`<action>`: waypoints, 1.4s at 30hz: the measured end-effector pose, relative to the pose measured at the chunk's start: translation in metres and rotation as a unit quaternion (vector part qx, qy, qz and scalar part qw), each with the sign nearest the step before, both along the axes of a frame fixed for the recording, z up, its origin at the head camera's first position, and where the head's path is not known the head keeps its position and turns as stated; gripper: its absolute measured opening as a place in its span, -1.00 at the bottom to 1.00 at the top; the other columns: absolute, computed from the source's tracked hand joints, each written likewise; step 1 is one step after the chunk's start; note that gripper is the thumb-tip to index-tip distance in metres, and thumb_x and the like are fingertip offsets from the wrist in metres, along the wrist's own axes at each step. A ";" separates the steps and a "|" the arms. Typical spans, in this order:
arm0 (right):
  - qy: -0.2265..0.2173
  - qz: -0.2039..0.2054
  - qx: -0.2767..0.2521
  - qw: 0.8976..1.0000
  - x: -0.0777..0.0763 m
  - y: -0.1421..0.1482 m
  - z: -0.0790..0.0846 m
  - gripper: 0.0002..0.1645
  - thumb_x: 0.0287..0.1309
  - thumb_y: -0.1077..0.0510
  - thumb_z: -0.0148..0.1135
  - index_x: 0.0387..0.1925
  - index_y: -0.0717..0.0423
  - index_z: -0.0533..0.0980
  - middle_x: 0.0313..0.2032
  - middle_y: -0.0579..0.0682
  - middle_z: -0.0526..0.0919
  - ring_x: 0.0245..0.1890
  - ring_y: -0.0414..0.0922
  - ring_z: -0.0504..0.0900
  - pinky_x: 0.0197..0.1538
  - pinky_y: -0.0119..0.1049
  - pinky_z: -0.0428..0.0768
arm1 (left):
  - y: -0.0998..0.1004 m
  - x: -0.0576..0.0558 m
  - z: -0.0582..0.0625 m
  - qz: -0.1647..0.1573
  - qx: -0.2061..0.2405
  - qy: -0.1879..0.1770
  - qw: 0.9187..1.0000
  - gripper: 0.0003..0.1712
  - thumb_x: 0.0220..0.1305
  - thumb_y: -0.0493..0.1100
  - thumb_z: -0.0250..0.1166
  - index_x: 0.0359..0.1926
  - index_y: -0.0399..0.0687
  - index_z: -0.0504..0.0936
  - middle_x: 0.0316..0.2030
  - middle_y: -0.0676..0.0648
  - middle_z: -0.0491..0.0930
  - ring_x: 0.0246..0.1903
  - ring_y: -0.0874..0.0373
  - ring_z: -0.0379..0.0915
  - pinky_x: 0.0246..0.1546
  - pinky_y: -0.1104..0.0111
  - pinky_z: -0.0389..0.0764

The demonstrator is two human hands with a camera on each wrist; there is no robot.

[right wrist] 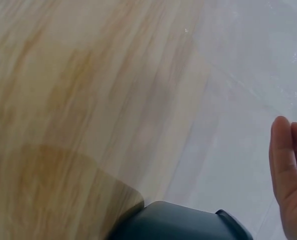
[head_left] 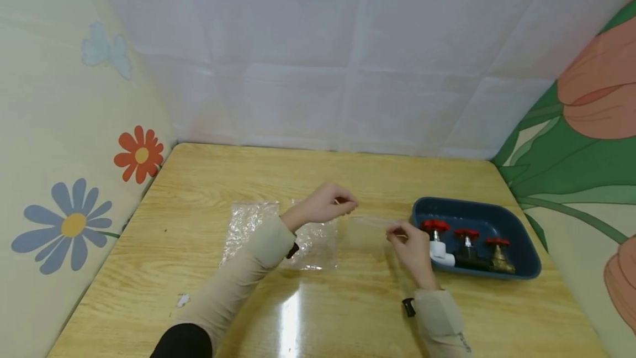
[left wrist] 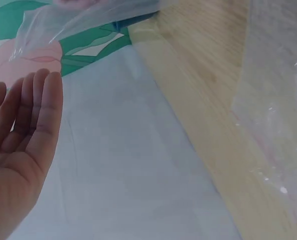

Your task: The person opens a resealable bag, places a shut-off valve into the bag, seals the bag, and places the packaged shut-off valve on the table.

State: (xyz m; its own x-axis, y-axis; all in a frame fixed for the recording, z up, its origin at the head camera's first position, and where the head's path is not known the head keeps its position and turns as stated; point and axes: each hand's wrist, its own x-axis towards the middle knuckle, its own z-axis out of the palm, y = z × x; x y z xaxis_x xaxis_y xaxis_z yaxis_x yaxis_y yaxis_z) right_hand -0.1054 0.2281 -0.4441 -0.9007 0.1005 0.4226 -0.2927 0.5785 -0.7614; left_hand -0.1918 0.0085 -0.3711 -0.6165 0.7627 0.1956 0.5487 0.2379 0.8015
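Observation:
A clear plastic bag [head_left: 374,221] is stretched thin and flat above the table, between my two hands. Thumb and fingertips of my right hand [head_left: 411,246] pinch its right end. My left hand [head_left: 328,202] is by the bag's left end; in the left wrist view its fingers [left wrist: 41,107] are nearly straight, the thumb stands apart, and the bag [left wrist: 88,25] hangs beyond them. Only part of the right hand [right wrist: 292,175] shows in the right wrist view. Under and beside my left forearm lie clear plastic bags [head_left: 315,245] on the table.
At the right stands a dark blue basin [head_left: 533,253] with three red-handled valves: a white one [head_left: 437,250], a black one [head_left: 468,253] and a brass one [head_left: 501,258]. A small white scrap [head_left: 183,300] lies at the table's left front. A pale cloth [head_left: 318,93] hangs behind the table.

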 end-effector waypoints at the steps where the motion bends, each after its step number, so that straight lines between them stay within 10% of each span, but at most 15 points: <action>1: 0.001 -0.001 0.000 1.000 0.000 0.000 0.000 -0.81 -0.22 0.60 0.25 -0.52 0.35 0.53 -0.54 0.10 0.62 -0.47 0.00 0.64 -0.43 -0.64 0.51 | 0.002 -0.003 0.003 -0.010 -0.008 0.008 1.000 -0.81 0.24 -0.31 0.12 -0.24 -0.35 0.62 -0.42 -0.19 0.62 -0.44 0.18 0.52 -0.36 0.54 0.53; 11: 0.001 -0.002 0.011 1.000 -0.001 -0.002 0.001 -0.82 -0.20 0.59 0.24 -0.52 0.35 0.55 -0.51 0.13 0.62 -0.44 0.03 0.65 -0.41 -0.68 0.49 | 0.028 -0.015 0.025 -0.111 -0.140 0.048 0.983 -0.82 0.24 -0.24 0.15 -0.34 -0.24 0.64 -0.49 -0.12 0.62 -0.53 0.18 0.49 -0.46 0.55 0.48; 21: 0.006 0.003 0.009 1.000 -0.001 -0.004 -0.001 -0.84 -0.17 0.58 0.24 -0.52 0.36 0.54 -0.52 0.12 0.61 -0.43 0.11 0.64 -0.41 -0.58 0.55 | 0.048 -0.015 0.024 -0.155 -0.164 0.079 0.971 -0.84 0.17 -0.30 0.20 -0.50 -0.20 0.65 -0.59 -0.13 0.60 -0.69 0.39 0.29 -0.57 0.59 0.40; 32: 0.002 -0.009 0.024 1.000 -0.003 -0.006 0.002 -0.85 -0.15 0.55 0.23 -0.50 0.33 0.55 -0.49 0.17 0.63 -0.42 0.08 0.64 -0.41 -0.27 0.62 | 0.048 -0.010 0.021 -0.136 -0.165 0.039 0.976 -0.83 0.13 -0.38 0.17 -0.55 -0.22 0.63 -0.69 -0.01 0.53 -0.76 0.32 0.35 -0.64 0.54 0.47; 42: 0.036 -0.032 0.010 0.999 -0.005 -0.008 0.006 -0.76 -0.18 0.58 0.21 -0.34 0.45 0.52 -0.40 0.27 0.61 -0.35 0.13 0.61 -0.32 -0.53 0.57 | 0.048 0.003 0.017 -0.030 -0.155 -0.012 0.987 -0.83 0.07 -0.38 0.17 -0.59 -0.25 0.62 -0.81 0.04 0.45 -0.82 0.27 0.37 -0.75 0.48 0.49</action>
State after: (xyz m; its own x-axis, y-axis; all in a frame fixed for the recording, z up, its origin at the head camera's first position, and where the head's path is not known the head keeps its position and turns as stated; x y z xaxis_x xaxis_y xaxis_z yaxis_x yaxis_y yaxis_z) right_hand -0.1105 0.2205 -0.4382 -0.8602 0.1479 0.4880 -0.3079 0.6122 -0.7283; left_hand -0.1887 0.0562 -0.3541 -0.5696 0.8192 -0.0667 0.5515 0.4410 0.7081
